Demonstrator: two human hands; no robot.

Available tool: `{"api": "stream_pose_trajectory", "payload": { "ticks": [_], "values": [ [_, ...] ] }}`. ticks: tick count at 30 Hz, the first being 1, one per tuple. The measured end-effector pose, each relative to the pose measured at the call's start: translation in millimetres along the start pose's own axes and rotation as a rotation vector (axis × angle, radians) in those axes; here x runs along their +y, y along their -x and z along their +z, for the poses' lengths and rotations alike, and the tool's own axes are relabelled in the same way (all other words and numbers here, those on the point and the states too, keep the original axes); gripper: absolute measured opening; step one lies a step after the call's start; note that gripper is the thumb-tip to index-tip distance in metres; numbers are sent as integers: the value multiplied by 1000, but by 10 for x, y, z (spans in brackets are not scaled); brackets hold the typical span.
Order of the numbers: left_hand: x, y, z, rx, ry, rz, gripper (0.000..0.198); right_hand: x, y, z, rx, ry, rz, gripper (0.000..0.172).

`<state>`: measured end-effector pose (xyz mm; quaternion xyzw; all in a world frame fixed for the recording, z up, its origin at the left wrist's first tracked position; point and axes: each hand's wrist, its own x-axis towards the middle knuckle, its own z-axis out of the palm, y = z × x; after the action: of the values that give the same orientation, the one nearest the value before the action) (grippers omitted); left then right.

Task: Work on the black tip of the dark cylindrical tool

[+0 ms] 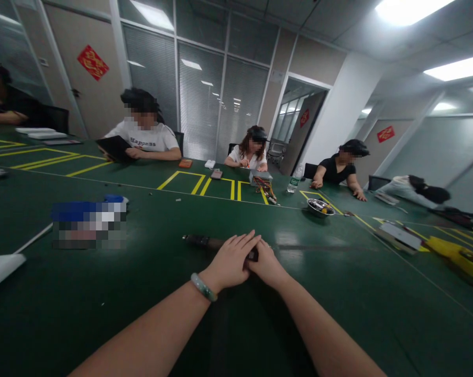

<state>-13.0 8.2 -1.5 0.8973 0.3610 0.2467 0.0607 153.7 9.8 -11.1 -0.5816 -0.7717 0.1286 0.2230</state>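
A long, narrow, dark object (199, 240), which looks like a folded umbrella, lies crosswise on the green table. Its left end shows a small shiny tip. My left hand (233, 257), with a green and white bangle at the wrist, is laid over its middle, fingers together and reaching toward my other hand. Around the right end closes my right hand (268, 263), its fingers partly covered by the left. A small dark patch of the object shows between the two hands; the rest of that end is hidden.
Several people sit across the green table (150, 293), which has yellow tape marks. A metal bowl (320, 207) of small things, a water bottle (295, 179) and a grey box with wires (262, 179) stand beyond my hands. A blurred blue and white item (89, 214) lies left.
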Motion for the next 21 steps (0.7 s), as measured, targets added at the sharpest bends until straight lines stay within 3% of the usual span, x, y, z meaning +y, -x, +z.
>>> {"api": "stream_pose_trajectory", "payload": {
  "ticks": [2, 5, 8, 13, 18, 21],
  "values": [
    [-18, -9, 5, 8, 9, -27, 83, 52, 101, -144, -9, -21, -54, 68],
    [-17, -37, 25, 29, 14, -43, 63, 207, 320, -427, -71, 62, 22, 61],
    [0, -57, 37, 21, 10, -39, 42, 297, 463, -587, -144, 157, 103, 40],
    [22, -62, 22, 22, -14, -33, 33, 297, 467, -592, -136, 260, 121, 9],
    [59, -62, -18, -2, -47, -23, 33, 417, 499, -704, -216, 191, 100, 29],
    [85, -60, -50, -24, -74, -18, 33, 474, 528, -808, -284, 210, 135, 16]
  ]
}}
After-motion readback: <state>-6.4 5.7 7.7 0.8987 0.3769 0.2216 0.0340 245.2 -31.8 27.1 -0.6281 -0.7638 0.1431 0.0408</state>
